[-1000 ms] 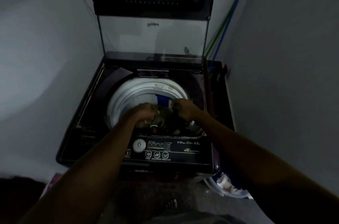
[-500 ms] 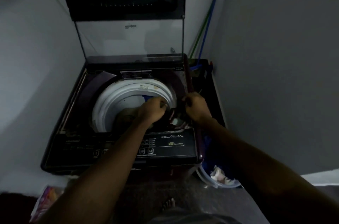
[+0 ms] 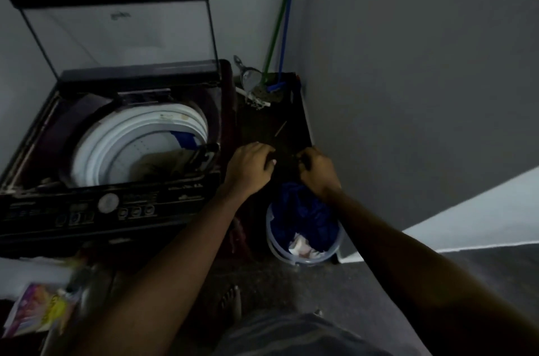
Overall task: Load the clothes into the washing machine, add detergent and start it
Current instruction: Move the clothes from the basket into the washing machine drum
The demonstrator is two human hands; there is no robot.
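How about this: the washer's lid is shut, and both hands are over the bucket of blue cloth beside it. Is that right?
Not quite. The head view shows the lid standing open, with the drum exposed. The rest holds: the left hand and the right hand are over the bucket of blue cloth beside the washer.

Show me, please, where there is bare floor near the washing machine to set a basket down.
The grey floor in front of the bucket is bare. The dark strip between bucket and mops is narrow. In front of the washing machine, a colourful packet crowds the floor.
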